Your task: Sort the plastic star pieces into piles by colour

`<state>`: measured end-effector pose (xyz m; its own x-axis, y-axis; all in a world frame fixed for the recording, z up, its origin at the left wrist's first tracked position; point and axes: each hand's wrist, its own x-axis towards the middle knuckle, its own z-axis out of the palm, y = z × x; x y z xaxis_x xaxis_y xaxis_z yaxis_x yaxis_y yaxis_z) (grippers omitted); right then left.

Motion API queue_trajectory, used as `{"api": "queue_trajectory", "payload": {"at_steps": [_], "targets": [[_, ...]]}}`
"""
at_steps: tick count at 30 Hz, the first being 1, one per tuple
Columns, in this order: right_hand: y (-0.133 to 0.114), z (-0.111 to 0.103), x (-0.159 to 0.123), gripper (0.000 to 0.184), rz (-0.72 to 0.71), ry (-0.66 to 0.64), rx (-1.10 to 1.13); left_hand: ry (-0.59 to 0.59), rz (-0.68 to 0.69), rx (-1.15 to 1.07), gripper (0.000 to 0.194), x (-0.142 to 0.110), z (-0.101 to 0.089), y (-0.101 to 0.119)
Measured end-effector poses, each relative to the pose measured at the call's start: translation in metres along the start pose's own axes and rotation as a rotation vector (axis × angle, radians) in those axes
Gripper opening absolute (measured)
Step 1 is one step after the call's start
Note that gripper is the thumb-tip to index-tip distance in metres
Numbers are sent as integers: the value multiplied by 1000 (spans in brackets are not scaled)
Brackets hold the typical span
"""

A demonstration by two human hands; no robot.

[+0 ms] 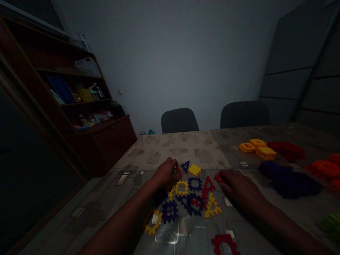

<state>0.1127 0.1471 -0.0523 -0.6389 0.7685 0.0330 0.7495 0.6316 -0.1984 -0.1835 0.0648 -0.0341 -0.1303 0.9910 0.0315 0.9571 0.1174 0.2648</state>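
Observation:
My left hand is closed at the far left of a loose group of flat toothed plastic building pieces, its fingertips on a red piece. Across the group, my right hand has its fingers curled on another red piece, partly hidden by them. Between the hands lie a yellow solid piece, a small blue triangle, a blue square frame and a yellow square frame. Nearer me are a blue window-like square, a yellow triangle and a red triangle.
Sorted piles stand on the right of the patterned tablecloth: yellow, red, blue, orange and green. A red arch-like piece lies near the front. Two chairs stand behind the table; shelves are at left.

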Motion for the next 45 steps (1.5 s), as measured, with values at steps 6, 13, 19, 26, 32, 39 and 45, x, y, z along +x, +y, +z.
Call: {"api": "queue_trajectory", "payload": {"at_steps": [6, 13, 19, 26, 32, 39, 45], "targets": [[5, 1, -19, 44, -28, -27, 2, 141, -25, -262, 16, -8, -14, 4], [6, 10, -64, 48, -138, 121, 366, 173, -76, -888, 21, -47, -7, 45], [-18, 10, -101, 54, -313, 84, 475, 10, -172, -1296, 37, -91, 34, 108], [-21, 20, -101, 64, -440, 199, 339, -122, -241, -1451, 39, -103, 41, 117], [-30, 24, -102, 58, -423, 181, 313, -197, -231, -1430, 33, -109, 47, 116], [-26, 41, -103, 44, -472, 287, 31, 78, -107, -1098, 17, -109, 28, 98], [-23, 54, -100, 32, -495, 282, -73, 91, -107, -1044, 17, -107, 26, 86]]}}
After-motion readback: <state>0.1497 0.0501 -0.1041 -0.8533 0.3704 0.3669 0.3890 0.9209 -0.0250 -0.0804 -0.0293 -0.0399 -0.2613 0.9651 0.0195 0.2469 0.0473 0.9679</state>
